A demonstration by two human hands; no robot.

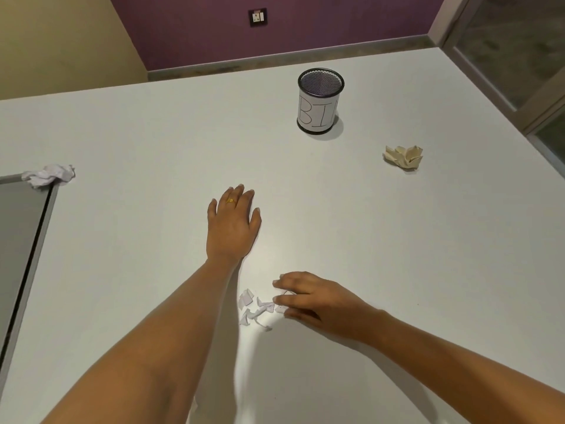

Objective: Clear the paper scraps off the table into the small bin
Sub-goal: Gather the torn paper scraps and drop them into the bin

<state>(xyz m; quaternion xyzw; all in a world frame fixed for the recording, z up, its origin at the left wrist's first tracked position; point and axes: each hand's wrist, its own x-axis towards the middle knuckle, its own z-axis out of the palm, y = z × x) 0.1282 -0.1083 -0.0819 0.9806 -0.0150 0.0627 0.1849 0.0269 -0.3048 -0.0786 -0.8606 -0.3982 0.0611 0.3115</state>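
A small black mesh bin [319, 102] with a white label reading BIN stands upright on the white table [153, 133], far centre-right. Several small white paper scraps [255, 310] lie in a loose heap near me. My right hand [308, 301] reaches in from the right, its fingertips touching the right side of the heap; fingers are slightly bent. My left hand [232, 224] lies flat on the table, fingers straight, holding nothing, beyond the heap. A crumpled cream paper [403, 157] sits to the right of the bin. A crumpled white paper ball [50, 175] lies at the far left.
A grey panel with a dark gap [24, 240] runs along the table's left side, its corner under the white ball. A purple wall with a socket [257, 16] stands behind the table. The table's right edge slants beside a glass door [519, 56].
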